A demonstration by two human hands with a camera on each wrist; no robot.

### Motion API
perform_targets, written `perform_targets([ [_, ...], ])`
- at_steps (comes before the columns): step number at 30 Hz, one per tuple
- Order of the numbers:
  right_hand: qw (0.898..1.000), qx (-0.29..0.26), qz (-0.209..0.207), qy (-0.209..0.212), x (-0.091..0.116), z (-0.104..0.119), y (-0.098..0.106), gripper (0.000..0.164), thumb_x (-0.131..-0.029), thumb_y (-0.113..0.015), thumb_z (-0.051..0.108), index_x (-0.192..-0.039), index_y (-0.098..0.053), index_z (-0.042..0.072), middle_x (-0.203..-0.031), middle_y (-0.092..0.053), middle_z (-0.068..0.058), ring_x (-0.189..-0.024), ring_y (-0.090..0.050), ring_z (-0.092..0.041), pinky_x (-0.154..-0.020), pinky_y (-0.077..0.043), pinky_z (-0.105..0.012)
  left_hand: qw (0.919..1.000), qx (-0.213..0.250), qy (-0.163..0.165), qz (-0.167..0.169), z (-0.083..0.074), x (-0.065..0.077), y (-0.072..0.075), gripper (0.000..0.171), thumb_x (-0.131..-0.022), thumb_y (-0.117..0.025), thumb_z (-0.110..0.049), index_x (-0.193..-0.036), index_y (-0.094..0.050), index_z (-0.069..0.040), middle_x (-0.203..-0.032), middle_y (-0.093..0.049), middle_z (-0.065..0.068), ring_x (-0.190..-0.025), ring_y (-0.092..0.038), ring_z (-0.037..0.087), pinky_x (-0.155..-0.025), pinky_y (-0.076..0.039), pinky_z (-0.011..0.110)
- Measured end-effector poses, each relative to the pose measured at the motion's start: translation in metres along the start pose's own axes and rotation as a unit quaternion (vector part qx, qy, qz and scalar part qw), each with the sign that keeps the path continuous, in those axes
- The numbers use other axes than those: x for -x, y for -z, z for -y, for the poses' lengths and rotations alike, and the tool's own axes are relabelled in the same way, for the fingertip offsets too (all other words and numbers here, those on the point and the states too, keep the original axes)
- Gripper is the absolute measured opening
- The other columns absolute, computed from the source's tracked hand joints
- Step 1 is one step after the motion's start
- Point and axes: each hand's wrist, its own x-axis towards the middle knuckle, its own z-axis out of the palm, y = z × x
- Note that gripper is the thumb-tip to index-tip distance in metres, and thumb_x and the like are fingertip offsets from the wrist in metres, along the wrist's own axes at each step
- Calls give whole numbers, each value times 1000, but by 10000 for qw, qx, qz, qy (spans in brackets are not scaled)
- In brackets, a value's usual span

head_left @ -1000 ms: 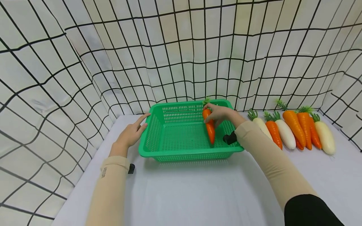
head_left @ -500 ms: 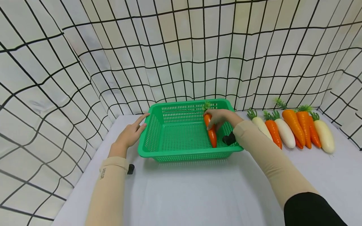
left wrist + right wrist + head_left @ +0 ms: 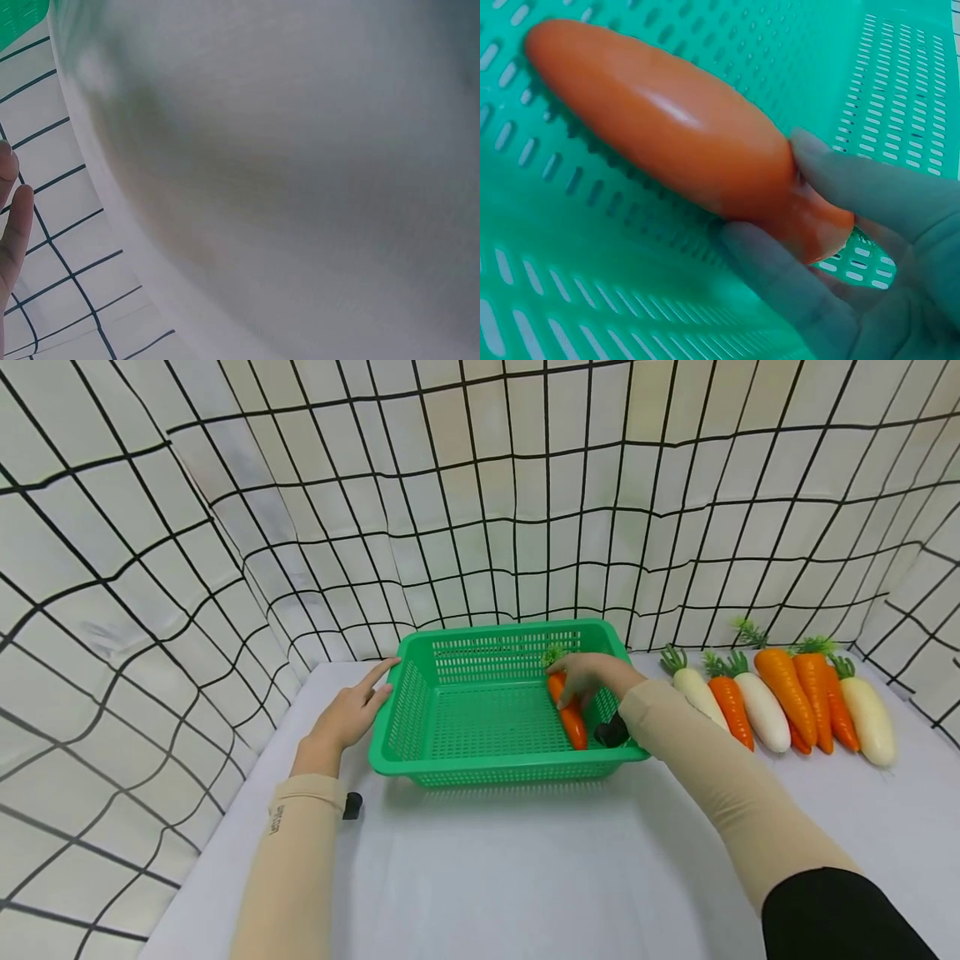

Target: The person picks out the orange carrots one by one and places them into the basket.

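Observation:
A green perforated basket [image 3: 420, 764] stands on the white table. My right hand [image 3: 588, 672] reaches over the basket's right side and grips the thick top end of an orange toy carrot [image 3: 572, 720], whose tip points toward me low over the basket floor. The right wrist view shows the fingers [image 3: 870, 187] curled round the carrot [image 3: 667, 127] above the basket's floor [image 3: 592, 247]. My left hand [image 3: 347, 714] rests flat on the table with straight fingers touching the basket's left rim. The left wrist view shows only fingertips [image 3: 13, 225] and blurred cloth.
A row of several orange and white toy carrots [image 3: 780, 702] lies on the table to the right of the basket. A white cloth with a black grid [image 3: 480, 493] walls in the table at the back and both sides. The table's near part [image 3: 525, 868] is bare.
My right hand has lowered the carrot deeper into the basket and slightly to the right. The left hand has stayed at the basket's left rim.

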Motion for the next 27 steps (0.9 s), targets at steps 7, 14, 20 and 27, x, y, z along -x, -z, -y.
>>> perform_targets([
  [7,9995,158,-272,29,13,5,-5,73,-97,-68,-4,-160,-34,7,-156,-28,-29,-116,-62,-39,-80,-59,-36,9999,141,55,20,-1,-1,-1,58,-112,-32,-48,-164,-25,-25,-110,-68,27,-77,-63,32,-72,-51,53],
  [14,9997,31,-217,129,12,2,-3,69,-98,-64,-6,-160,-34,5,-156,-27,-28,-117,-60,-41,-82,-59,-36,9998,155,91,21,-2,1,0,57,-112,-32,-47,-164,-25,-25,-113,-67,29,-79,-63,33,-73,-51,54],
  [20,9993,85,-336,138,16,4,1,66,-98,-63,-7,-158,-37,3,-157,-27,-30,-116,-61,-41,-81,-59,-35,9998,155,118,44,-2,0,0,58,-112,-30,-48,-164,-25,-22,-121,-64,32,-85,-64,37,-76,-51,56],
  [27,9983,298,-349,360,29,5,12,65,-98,-65,-4,-157,-39,3,-156,-32,-30,-111,-65,-38,-86,-58,-38,9999,102,83,38,-3,1,1,58,-112,-29,-48,-164,-24,-24,-113,-66,31,-84,-64,37,-77,-50,57],
])
